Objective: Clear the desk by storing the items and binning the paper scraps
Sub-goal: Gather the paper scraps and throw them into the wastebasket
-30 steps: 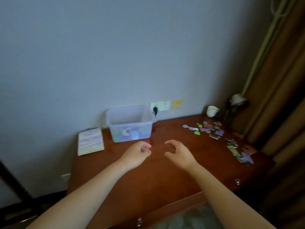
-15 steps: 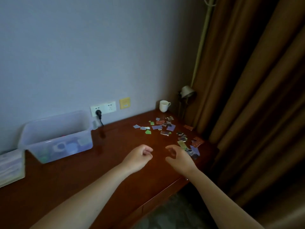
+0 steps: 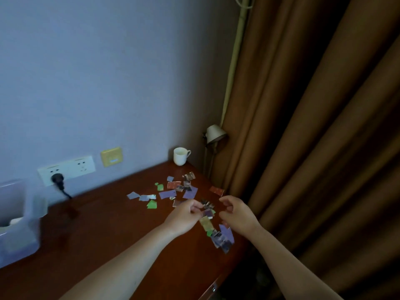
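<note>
Many paper scraps (image 3: 166,194) on desk (image 3: 104,234), left hand (image 3: 184,216) grip unclear, right hand (image 3: 237,213) loosely curled, empty.

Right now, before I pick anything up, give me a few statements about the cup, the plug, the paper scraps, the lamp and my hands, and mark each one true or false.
1. The cup stands upright at the back of the desk. True.
2. A black plug sits in the wall socket. True.
3. The left hand and right hand are both by the paper scraps. True.
4. The paper scraps are in the plastic box. False: they lie scattered on the desk, and the plastic box stands apart at the left.
5. The lamp stands beside the plastic box. False: the lamp is at the far right, by the curtain.
</note>
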